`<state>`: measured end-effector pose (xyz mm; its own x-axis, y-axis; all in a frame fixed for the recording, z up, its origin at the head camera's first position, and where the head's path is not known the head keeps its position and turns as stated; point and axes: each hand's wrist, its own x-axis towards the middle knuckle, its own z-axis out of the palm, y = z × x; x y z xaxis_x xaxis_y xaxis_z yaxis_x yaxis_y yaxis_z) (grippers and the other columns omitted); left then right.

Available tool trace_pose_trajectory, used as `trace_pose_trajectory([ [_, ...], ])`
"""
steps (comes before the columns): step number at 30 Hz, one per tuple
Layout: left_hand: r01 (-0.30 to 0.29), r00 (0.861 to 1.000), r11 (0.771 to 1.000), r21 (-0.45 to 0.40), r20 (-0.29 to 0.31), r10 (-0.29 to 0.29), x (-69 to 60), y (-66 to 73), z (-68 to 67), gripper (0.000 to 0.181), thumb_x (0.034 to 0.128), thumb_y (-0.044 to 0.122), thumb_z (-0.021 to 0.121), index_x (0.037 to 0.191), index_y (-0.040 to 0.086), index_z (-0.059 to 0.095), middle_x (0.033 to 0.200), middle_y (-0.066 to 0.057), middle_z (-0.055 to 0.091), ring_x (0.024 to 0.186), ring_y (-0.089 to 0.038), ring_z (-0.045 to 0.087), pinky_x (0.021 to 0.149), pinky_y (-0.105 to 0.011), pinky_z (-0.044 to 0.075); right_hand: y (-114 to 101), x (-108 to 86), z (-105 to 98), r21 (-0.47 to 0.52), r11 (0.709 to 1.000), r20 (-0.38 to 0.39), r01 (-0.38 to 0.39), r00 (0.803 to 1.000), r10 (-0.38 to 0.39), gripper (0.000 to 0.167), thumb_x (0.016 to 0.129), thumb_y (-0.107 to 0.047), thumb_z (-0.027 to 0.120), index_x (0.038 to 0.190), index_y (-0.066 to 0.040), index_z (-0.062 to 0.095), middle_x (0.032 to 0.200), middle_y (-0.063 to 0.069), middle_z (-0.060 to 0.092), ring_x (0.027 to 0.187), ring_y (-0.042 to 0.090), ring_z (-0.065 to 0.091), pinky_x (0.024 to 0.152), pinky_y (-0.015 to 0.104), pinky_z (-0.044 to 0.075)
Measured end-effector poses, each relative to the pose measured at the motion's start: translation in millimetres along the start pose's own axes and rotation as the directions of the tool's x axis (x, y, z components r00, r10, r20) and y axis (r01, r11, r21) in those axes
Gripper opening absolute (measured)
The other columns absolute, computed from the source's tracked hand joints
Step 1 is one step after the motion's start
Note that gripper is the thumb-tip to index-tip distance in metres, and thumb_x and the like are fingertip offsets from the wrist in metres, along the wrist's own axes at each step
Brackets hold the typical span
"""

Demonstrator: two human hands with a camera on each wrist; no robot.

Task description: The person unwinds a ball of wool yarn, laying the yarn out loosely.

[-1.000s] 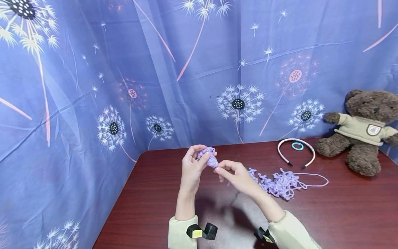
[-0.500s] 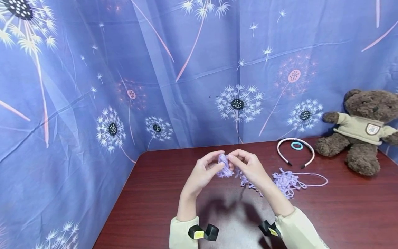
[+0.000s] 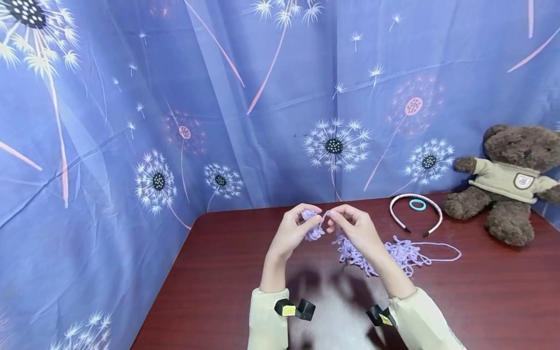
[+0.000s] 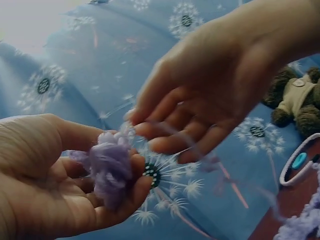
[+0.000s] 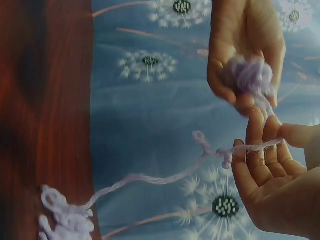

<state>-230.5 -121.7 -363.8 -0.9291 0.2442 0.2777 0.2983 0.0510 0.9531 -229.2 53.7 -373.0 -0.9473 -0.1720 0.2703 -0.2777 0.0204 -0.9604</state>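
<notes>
My left hand (image 3: 292, 232) holds a small bundle of wound lilac yarn (image 4: 111, 167) between its thumb and curled fingers. Close beside it on the right, my right hand (image 3: 358, 231) pinches a strand of the same yarn (image 5: 257, 146) between thumb and fingertips. From the pinch the strand runs down to a loose, loopy heap of lilac yarn (image 3: 401, 253) on the table, partly hidden behind my right forearm. In the right wrist view small kinked loops show along the strand. Both hands are raised above the table.
On the dark red table (image 3: 227, 272) lie a white braided headband (image 3: 395, 214) and a turquoise ring (image 3: 417, 205) at the back right. A brown teddy bear (image 3: 503, 189) in a beige top sits beyond them. A blue dandelion-print curtain (image 3: 271, 146) hangs behind the table.
Both hands came together from a lower-right pull; the left moved rightward with the yarn bundle, which has turned in its fingers. The right rose and now draws the strand near the bundle.
</notes>
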Motion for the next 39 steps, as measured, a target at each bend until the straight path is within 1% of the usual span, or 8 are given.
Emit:
trace_pose_trajectory([
  [4, 0.045, 0.999, 0.999, 0.018, 0.0, -0.045, 1.5, -4.8, -9.2, 0.027, 0.0892, 0.001, 0.063, 0.113, -0.011, 0.06, 0.092, -0.012, 0.065, 0.073, -0.003, 0.059, 0.063, -0.017, 0.049, 3.8, 1.6, -12.1, 0.042, 0.997, -0.046, -0.061, 0.997, 0.063, 0.015, 0.098, -0.019, 0.058, 0.097, -0.007, 0.066, 0.071, -0.014, 0.065, 0.065, 0.002, 0.067, 0.054, 0.02, 0.049],
  [8, 0.145, 0.985, 0.989, -0.017, 0.099, -0.142, 0.7, -9.4, -16.3, 0.033, 0.0891, 0.0, 0.062, 0.12, -0.009, 0.055, 0.093, -0.003, 0.063, 0.075, -0.005, 0.06, 0.064, -0.021, 0.052, 5.4, 4.2, -26.9, 0.109, 0.993, -0.101, -0.044, 0.993, 0.056, 0.013, 0.098, -0.019, 0.057, 0.089, -0.019, 0.066, 0.07, -0.012, 0.067, 0.065, 0.003, 0.068, 0.057, 0.019, 0.053],
  [16, 0.233, 0.884, 0.971, -0.056, 0.428, -0.188, 2.2, -21.5, -14.8, 0.05, 0.0868, -0.009, 0.058, 0.135, -0.008, 0.044, 0.097, 0.001, 0.059, 0.076, -0.008, 0.062, 0.067, -0.025, 0.056, 4.3, 7.0, -46.9, 0.155, 0.986, -0.137, 0.056, 0.99, -0.035, 0.012, 0.099, -0.017, 0.056, 0.092, -0.015, 0.065, 0.071, -0.013, 0.068, 0.065, 0.003, 0.07, 0.07, 0.015, 0.056],
  [20, 0.228, 0.848, 0.972, -0.063, 0.503, -0.167, 3.5, -27.7, -12.6, 0.05, 0.0883, -0.01, 0.056, 0.137, -0.009, 0.041, 0.095, 0.002, 0.058, 0.075, -0.008, 0.061, 0.066, -0.025, 0.053, 2.1, 6.5, -52.3, 0.134, 0.988, -0.153, 0.073, 0.987, -0.052, 0.012, 0.099, -0.019, 0.056, 0.093, -0.014, 0.065, 0.071, -0.013, 0.069, 0.065, 0.002, 0.07, 0.068, 0.015, 0.053],
  [22, 0.235, 0.858, 0.968, -0.087, 0.487, -0.164, 4.2, -30.1, -12.9, 0.048, 0.0894, -0.01, 0.054, 0.136, -0.01, 0.041, 0.094, 0.002, 0.058, 0.075, -0.007, 0.061, 0.066, -0.025, 0.054, 0.3, 6.1, -55.5, 0.142, 0.987, -0.164, 0.071, 0.985, -0.048, 0.012, 0.099, -0.02, 0.057, 0.093, -0.014, 0.066, 0.071, -0.012, 0.069, 0.064, 0.002, 0.07, 0.069, 0.015, 0.053],
  [26, 0.247, 0.917, 0.946, -0.209, 0.365, -0.159, 5.2, -31.7, -17.0, 0.035, 0.0918, -0.01, 0.049, 0.126, -0.004, 0.046, 0.092, 0.003, 0.061, 0.073, -0.009, 0.059, 0.067, -0.026, 0.056, -0.9, 6.0, -62.5, 0.178, 0.982, -0.18, 0.067, 0.983, -0.035, 0.012, 0.098, -0.02, 0.058, 0.093, -0.013, 0.067, 0.071, -0.011, 0.069, 0.064, 0.003, 0.069, 0.076, 0.013, 0.053],
  [31, 0.23, 0.971, 0.879, -0.418, 0.158, -0.18, 7.1, -29.9, -23.5, 0.031, 0.0913, -0.011, 0.045, 0.113, 0.011, 0.048, 0.091, 0.0, 0.06, 0.069, -0.011, 0.057, 0.068, -0.028, 0.057, 3.4, 7.9, -67.5, 0.183, 0.98, -0.197, 0.075, 0.98, -0.038, 0.012, 0.097, -0.019, 0.059, 0.089, -0.02, 0.068, 0.068, -0.013, 0.068, 0.063, 0.001, 0.068, 0.078, 0.011, 0.051],
  [39, 0.185, 0.962, 0.798, -0.574, -0.058, -0.266, 5.7, -29.2, -38.4, 0.037, 0.0896, -0.014, 0.045, 0.118, 0.01, 0.045, 0.099, -0.005, 0.058, 0.07, -0.015, 0.066, 0.07, -0.035, 0.061, 14.3, 11.3, -77.3, 0.174, 0.984, -0.221, 0.05, 0.975, -0.011, 0.011, 0.097, -0.019, 0.059, 0.09, -0.017, 0.067, 0.068, -0.014, 0.068, 0.061, 0.0, 0.067, 0.073, 0.011, 0.051],
])
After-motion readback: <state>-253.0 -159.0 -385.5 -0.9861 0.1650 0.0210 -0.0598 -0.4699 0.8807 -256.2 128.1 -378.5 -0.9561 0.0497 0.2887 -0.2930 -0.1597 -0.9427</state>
